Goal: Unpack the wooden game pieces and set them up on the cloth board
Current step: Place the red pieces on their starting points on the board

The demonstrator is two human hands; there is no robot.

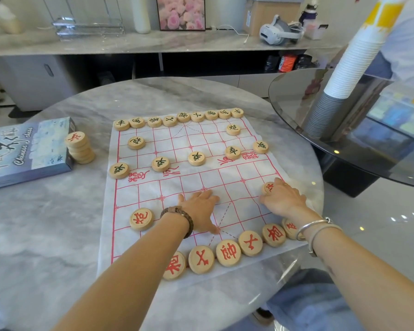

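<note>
The white cloth board (225, 177) with red grid lines lies on the round marble table. Black-lettered wooden discs line its far edge (183, 117), with several more in the rows below. Red-lettered discs (228, 252) run along the near edge, and a single red disc (141, 219) sits at the near left. My left hand (200, 207) lies flat on the cloth, fingers spread. My right hand (282, 197) rests at the right edge, its fingers on a red-lettered disc (268, 187). A stack of red discs (79, 147) stands off the cloth by the box.
The blue game box (22, 154) lies at the table's left. A dark glass table (344, 120) with a tall stack of paper cups (349, 68) stands close on the right. A counter with a headset and a picture runs behind.
</note>
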